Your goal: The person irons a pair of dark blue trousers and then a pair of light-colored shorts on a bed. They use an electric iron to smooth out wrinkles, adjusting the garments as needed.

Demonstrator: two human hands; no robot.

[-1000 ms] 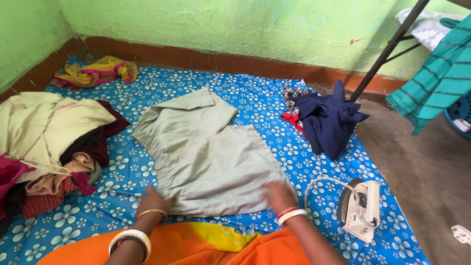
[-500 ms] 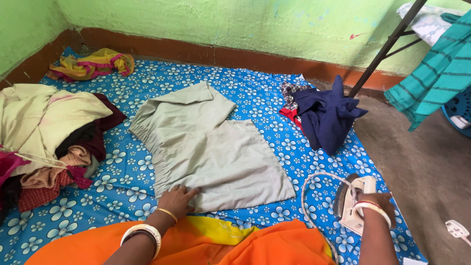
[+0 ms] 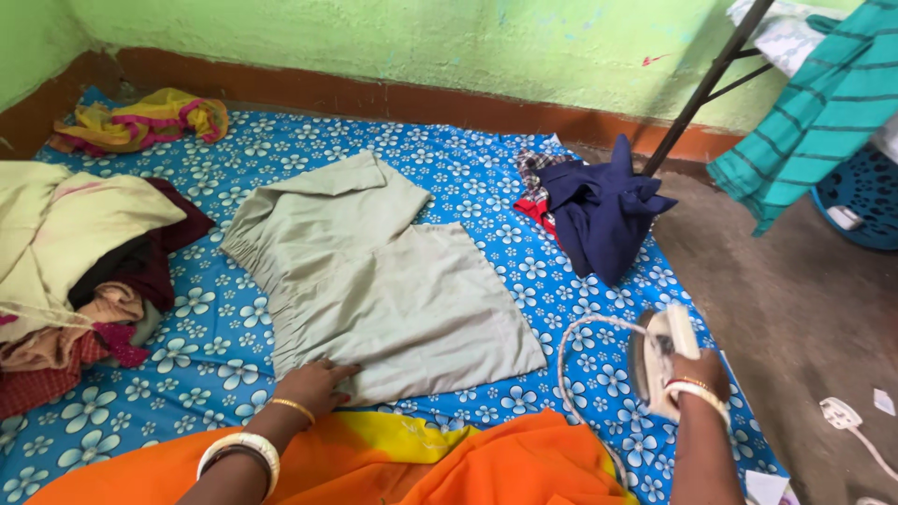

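Pale grey-green folded cotton garment (image 3: 374, 281) lies flat in the middle of a blue bedsheet with white flowers (image 3: 486, 187) spread over the floor. Left hand (image 3: 313, 385) rests palm down on the garment's near edge, fingers spread apart and pressing the cloth. Right hand (image 3: 697, 374) is clamped around the handle of a cream-white electric iron (image 3: 659, 360), which is tilted up just above the sheet's near right corner, well apart from the garment, its white cord (image 3: 575, 341) looping to the left. At the far right of the sheet sits a crumpled navy blue cloth (image 3: 603, 215). A heap of mixed clothes (image 3: 75, 252) is piled at the left edge, and a yellow and pink cloth (image 3: 145, 122) lies in the far left corner.
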